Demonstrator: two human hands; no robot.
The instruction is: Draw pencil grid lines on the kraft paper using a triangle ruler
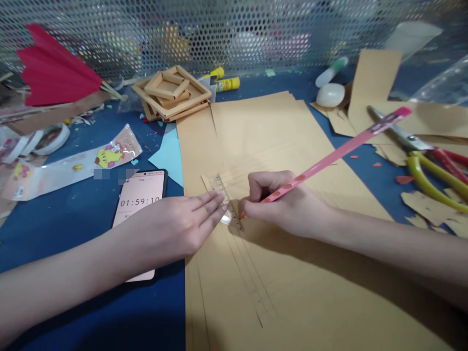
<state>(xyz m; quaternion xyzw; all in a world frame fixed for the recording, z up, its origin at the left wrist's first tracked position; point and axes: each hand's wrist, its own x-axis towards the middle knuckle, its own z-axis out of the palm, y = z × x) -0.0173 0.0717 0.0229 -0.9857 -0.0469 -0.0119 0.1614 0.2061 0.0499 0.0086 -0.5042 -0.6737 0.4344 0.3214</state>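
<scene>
My left hand lies flat with fingers stretched out, pressing a clear ruler onto a large sheet of tan paper. My right hand is closed around a long pink pencil, its tip touching the paper right beside the ruler's edge. Faint pencil lines run down the sheet below the ruler.
A phone showing a timer lies on the blue table under my left wrist. Behind it are stacked wooden frames, glue sticks, a red paper fan and tape rolls. Scissors and paper scraps lie at right.
</scene>
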